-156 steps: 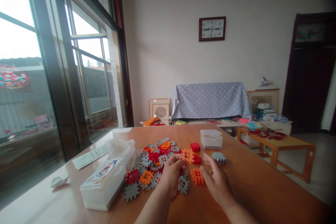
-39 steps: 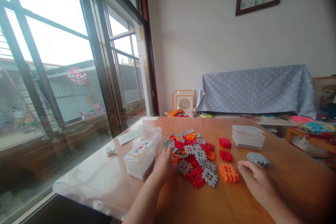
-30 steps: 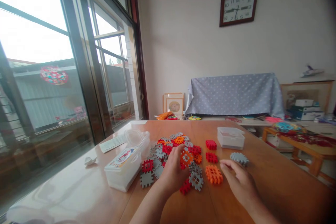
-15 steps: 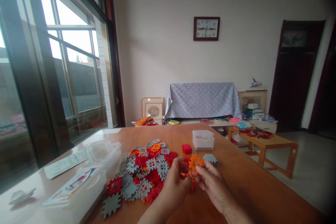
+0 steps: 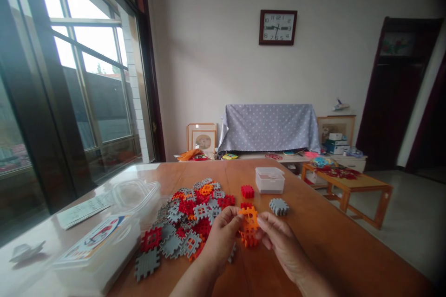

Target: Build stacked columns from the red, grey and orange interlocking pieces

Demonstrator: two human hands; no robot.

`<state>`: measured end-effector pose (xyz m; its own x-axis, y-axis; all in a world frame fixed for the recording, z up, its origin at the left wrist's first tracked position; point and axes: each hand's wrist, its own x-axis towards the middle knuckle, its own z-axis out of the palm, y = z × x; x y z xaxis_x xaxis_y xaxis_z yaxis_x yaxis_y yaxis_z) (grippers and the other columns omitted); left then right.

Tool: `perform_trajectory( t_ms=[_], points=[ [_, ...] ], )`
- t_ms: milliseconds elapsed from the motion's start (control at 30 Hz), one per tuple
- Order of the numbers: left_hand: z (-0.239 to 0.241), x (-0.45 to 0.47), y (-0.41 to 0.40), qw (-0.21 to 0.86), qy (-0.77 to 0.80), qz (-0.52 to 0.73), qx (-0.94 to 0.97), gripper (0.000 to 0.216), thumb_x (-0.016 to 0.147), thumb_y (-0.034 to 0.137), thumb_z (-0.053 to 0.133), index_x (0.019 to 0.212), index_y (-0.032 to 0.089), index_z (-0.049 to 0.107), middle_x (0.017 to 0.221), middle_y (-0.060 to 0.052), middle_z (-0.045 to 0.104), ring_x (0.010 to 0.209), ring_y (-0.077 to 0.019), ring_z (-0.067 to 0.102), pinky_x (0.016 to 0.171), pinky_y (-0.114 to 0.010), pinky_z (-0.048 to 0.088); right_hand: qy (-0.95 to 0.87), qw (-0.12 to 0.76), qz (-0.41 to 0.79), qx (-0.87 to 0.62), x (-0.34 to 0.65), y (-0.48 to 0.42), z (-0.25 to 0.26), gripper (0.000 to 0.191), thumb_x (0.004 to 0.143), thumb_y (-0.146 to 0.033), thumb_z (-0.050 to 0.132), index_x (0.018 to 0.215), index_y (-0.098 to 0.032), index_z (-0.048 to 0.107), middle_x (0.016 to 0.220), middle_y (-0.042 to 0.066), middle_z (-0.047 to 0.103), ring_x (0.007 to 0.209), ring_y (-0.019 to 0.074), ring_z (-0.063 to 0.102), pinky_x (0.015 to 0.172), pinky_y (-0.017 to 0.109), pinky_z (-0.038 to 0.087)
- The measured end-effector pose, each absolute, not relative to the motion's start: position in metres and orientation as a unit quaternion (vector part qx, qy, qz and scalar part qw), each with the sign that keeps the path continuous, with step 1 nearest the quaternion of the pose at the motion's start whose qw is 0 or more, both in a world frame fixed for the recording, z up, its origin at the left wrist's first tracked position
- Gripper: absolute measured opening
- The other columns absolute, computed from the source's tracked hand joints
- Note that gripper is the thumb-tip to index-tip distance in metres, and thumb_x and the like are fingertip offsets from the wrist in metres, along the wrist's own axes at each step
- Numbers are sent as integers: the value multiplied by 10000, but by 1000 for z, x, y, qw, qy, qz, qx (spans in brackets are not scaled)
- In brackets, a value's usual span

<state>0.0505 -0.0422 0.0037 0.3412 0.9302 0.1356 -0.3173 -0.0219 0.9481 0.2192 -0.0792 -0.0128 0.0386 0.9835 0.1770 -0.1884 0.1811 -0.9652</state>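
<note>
Between my two hands stands an orange notched building tile (image 5: 248,216) with a windowed middle. My left hand (image 5: 222,234) pinches its left edge, and the fingers of my right hand (image 5: 279,237) are closed on its right edge. Just below it, more orange tiles (image 5: 250,241) lie on the table; whether the held one touches them I cannot tell. A bit of red tile (image 5: 245,205) shows behind it. Left of my hands spreads a loose heap of grey, red and orange tiles (image 5: 171,245), partly hidden by my left hand.
Beyond my hands sit a red tile stack (image 5: 247,191), a grey tile stack (image 5: 278,206) and a small clear box (image 5: 270,181). On the left are a long plastic container (image 5: 101,260), a clear lid (image 5: 134,197) and a paper sheet (image 5: 83,209).
The orange tile has come down and to the left, turning from tilted to more upright. Both hands moved with it, and the grey stack is now uncovered. The view has tipped slightly downward.
</note>
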Motion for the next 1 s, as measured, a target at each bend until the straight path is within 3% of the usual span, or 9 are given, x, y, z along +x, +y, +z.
perform_trajectory(
  t_ms=[133,300,400,567,833,900,1000],
  points=[
    [6,47,-42,662,303,474,496,395,730,499,816,908,163,708,772,-35,664,657,-136,576,628,-241,445,-441,618,501,-415,222,-78,-14,379,866,-542,703,1059,-217,728,802,21,639,682,141,528,541,232,320],
    [7,48,-43,646,316,466,515,400,753,492,803,959,161,715,827,-49,681,729,-154,611,690,-251,468,-458,590,512,-425,223,-78,-19,331,843,-503,742,958,-194,714,656,-14,581,602,115,480,528,222,316],
    [3,48,-41,624,322,483,523,357,804,446,762,1019,178,670,862,-27,653,735,-132,595,667,-230,451,-454,601,499,-429,224,-78,-20,319,865,-496,724,964,-195,687,683,-8,617,620,120,506,541,229,352],
    [-3,48,-39,629,324,484,515,271,802,359,737,962,193,594,842,4,612,689,-112,592,632,-223,438,-419,624,498,-432,224,-77,-18,348,830,-507,760,966,-200,666,787,24,673,734,166,591,625,269,447],
    [-3,49,-41,631,321,487,512,330,788,402,775,976,183,617,817,8,613,627,-77,530,567,-194,385,-450,617,459,-454,225,-74,-23,356,849,-521,723,1001,-200,699,772,12,650,689,159,559,590,263,411],
    [-5,49,-39,643,327,485,494,343,742,390,807,935,179,617,791,14,610,591,-72,524,548,-197,382,-466,621,432,-460,225,-73,-24,399,843,-519,723,1091,-208,693,861,30,679,754,179,596,643,279,453],
    [-8,50,-37,663,333,494,453,379,680,376,844,886,190,586,737,27,599,585,-86,562,562,-209,416,-514,621,360,-469,222,-73,-26,547,804,-476,760,1279,-241,621,1153,80,689,955,228,640,788,322,510]
  ],
)
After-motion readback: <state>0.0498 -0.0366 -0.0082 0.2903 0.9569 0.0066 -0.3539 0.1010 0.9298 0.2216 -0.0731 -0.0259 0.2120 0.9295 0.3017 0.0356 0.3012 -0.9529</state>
